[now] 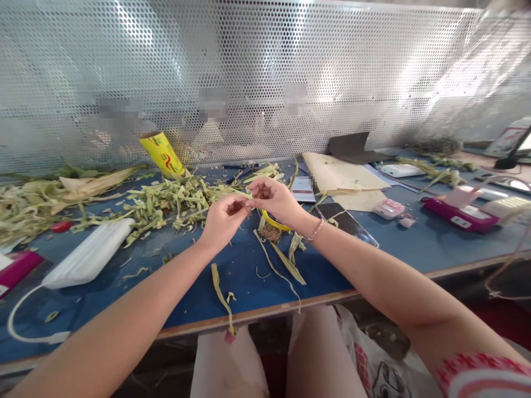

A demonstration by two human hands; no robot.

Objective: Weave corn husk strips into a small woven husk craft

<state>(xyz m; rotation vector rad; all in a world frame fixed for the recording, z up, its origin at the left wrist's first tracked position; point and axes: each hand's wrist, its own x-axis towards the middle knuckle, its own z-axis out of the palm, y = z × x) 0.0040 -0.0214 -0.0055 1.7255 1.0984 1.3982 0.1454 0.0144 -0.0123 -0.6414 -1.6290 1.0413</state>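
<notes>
My left hand (224, 221) and my right hand (277, 202) meet above the middle of the blue table, fingertips pinched together. Whatever lies between the fingers is too small or hidden to make out. Just under my right hand is a yellow ring (276, 223), partly covered by it. Beside the ring lies a small brown coiled bundle (270, 235). Pale green dried leaf strips (286, 262) trail from there toward the table's front edge. A heap of shredded, pale green plant pieces (166, 202) spreads left of and behind my hands.
A yellow tube (162, 155) leans at the back near the perforated metal panel (257, 66). On the left lies a white face mask (89, 257). To the right are a dark phone (348, 224), tan paper (344, 174), a pink case (389, 208) and a magenta power strip (460, 214).
</notes>
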